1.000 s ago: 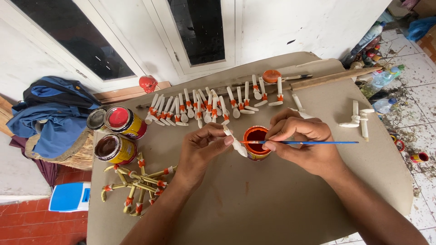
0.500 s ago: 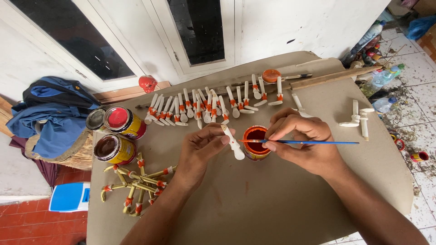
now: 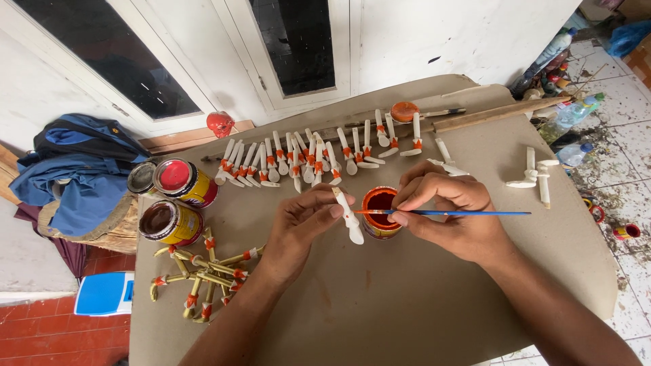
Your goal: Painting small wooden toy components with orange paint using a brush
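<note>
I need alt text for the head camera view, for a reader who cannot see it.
The right hand dips a blue paintbrush into an orange paint pot; the left hand holds a white wooden piece. A row of painted pieces lies behind.

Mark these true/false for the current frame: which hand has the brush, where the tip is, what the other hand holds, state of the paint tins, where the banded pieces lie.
1. The right hand holds the blue-handled brush. True.
2. The brush tip lies over the small orange paint pot. True.
3. The left hand is empty. False: it holds a white carved piece beside the pot.
4. The red paint tin has its lid on. False: it is open, with red paint showing.
5. White pieces with orange bands lie in a row beyond the hands. True.
</note>
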